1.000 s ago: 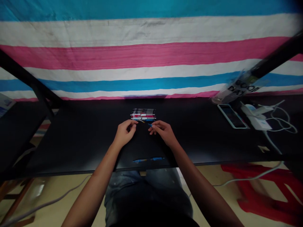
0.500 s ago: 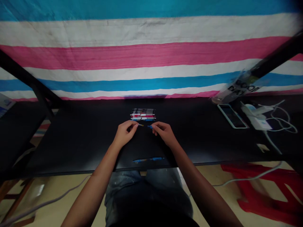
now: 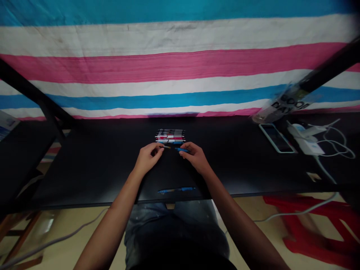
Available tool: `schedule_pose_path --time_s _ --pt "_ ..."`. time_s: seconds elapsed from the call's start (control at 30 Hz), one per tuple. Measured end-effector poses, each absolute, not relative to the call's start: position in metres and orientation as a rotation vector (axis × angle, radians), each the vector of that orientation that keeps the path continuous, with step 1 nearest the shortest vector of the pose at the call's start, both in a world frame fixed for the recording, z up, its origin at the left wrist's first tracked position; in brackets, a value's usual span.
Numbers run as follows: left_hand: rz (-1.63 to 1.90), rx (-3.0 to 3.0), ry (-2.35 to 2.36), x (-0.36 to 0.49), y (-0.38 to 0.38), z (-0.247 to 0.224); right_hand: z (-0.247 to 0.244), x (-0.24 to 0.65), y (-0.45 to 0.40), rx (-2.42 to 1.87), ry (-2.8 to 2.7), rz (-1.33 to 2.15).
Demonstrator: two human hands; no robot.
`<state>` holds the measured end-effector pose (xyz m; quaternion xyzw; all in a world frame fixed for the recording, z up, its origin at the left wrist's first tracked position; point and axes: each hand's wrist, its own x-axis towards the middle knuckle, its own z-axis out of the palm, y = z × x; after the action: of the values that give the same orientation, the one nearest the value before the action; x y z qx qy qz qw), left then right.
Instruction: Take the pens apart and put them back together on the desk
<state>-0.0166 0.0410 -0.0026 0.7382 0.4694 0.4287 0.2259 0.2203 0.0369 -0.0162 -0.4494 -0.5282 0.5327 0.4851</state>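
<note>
Fingers of the left hand [image 3: 149, 156] pinch a slim pen part [image 3: 167, 147] between thumb and forefinger, its narrow end pointing across toward the other hand. Opposite them, the thumb and fingers of the right hand [image 3: 194, 156] close on a blue pen piece [image 3: 180, 149], which points back toward the slim part; a small gap separates the two pieces, both just above the black table [image 3: 98, 161]. Just beyond the fingertips lies a row of pens [image 3: 170, 135], side by side and crosswise, dark ones on the far side, then red and white, with blue nearest the hands. On the near side of the fingers, close to the table's front edge, a separate blue pen [image 3: 176, 190] lies crosswise, between the forearms. Well to the right of the right fingers are a phone [image 3: 277, 138] lying flat, a white power strip [image 3: 305, 141] with cables beside it, and a small pale piece [image 3: 313, 176] nearer the front edge. Farther out than the phone, a clear container [image 3: 277, 107] with black lettering leans near the frame. Beyond everything the fingers face, a striped cloth [image 3: 180, 67] hangs behind the table.
</note>
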Motion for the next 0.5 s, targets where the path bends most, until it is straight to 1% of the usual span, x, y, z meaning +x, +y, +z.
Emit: schedule_pose_path --time_s 0.23,0.5 --pt "1.201 2.025 1.329 -0.0185 0.0413 -0.0031 -0.0161 0.2217 0.0378 -1.104 -1.334 1.254" --pt "1.195 2.077 1.254 -0.0190 0.0402 0.0008 -0.0163 0.2214 0.0370 -1.107 -1.324 1.272"
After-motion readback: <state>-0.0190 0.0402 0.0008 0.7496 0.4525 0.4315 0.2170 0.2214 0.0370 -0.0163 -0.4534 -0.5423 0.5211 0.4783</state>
